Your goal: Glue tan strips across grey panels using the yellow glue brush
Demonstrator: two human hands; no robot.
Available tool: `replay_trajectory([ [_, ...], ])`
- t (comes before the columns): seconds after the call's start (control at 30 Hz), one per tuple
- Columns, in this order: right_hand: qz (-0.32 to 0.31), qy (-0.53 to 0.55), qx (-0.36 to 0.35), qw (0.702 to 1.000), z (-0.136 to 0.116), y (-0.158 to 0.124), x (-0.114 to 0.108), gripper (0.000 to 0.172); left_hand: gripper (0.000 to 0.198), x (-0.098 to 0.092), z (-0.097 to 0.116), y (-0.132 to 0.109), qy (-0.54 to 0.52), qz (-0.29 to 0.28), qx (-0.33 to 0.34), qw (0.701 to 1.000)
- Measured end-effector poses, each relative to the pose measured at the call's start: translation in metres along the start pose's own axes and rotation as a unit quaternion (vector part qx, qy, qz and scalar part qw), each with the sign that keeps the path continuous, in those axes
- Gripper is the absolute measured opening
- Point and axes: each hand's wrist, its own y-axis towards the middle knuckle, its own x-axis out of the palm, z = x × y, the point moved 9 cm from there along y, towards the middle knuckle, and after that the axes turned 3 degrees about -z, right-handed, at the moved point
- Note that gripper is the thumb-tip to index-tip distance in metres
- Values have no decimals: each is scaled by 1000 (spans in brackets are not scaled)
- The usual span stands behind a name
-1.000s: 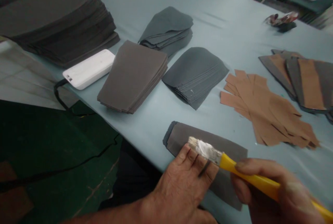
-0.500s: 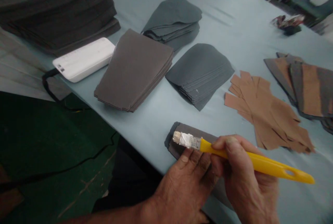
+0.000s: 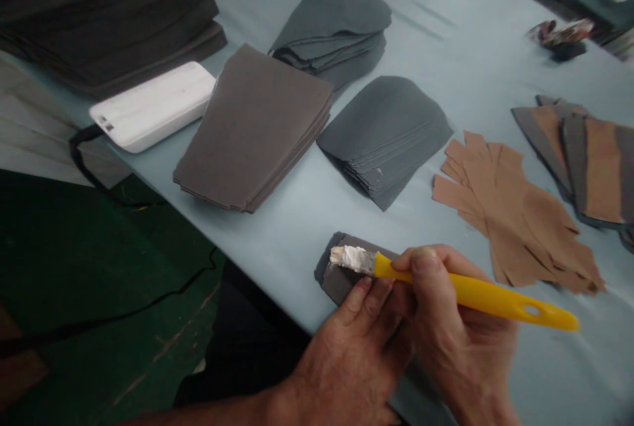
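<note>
My right hand (image 3: 446,307) is closed around the yellow handle of a flat paintbrush (image 3: 470,288). White paste coats the metal collar of the brush, and its pale bristles are at the far-left end of a dark grey piece (image 3: 337,286), where the paste leaves a light streak near the edge. On this piece my left hand (image 3: 354,347) lies with its fingers stretched out, pressing it to the table. Both hands hide much of the piece.
Brown strips (image 3: 515,214) lie in a loose heap at right, beside grey pieces with brown bands (image 3: 601,168). Ahead are a fanned grey stack (image 3: 389,129), folded grey pieces (image 3: 337,23), a brown-grey stack (image 3: 257,129), a white device (image 3: 158,106) with a black cable and a tall dark pile (image 3: 109,16).
The brush and my right hand have moved a little to the left and up. My left hand stays on the grey piece. The view has shifted slightly.
</note>
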Motion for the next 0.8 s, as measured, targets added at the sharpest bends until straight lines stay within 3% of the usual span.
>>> replay_trajectory([
  [0.13, 42, -24, -33, 998, -14, 4, -10, 50, 88, 1, -1, -1, -2, 4, -6, 1000],
  [0.23, 13, -40, -33, 999, -19, -4, -9, 50, 82, 2, -2, -1, -34, -14, -1, 999],
  [0.37, -43, -83, -24, 995, -9, -12, -3, 45, 75, 0, -1, -1, -35, -15, 3, 999],
  [0.57, 10, -122, -74, 990, -8, -9, -16, 37, 82, -4, -2, 0, 0, 16, -6, 1000],
  [0.73, -65, -84, -26, 994, -1, -17, -5, 44, 69, -5, -1, 2, -20, -5, 0, 1000],
  [0.8, -55, -92, -27, 994, 1, -17, -6, 43, 73, -6, 0, 1, -6, 10, -1, 1000],
])
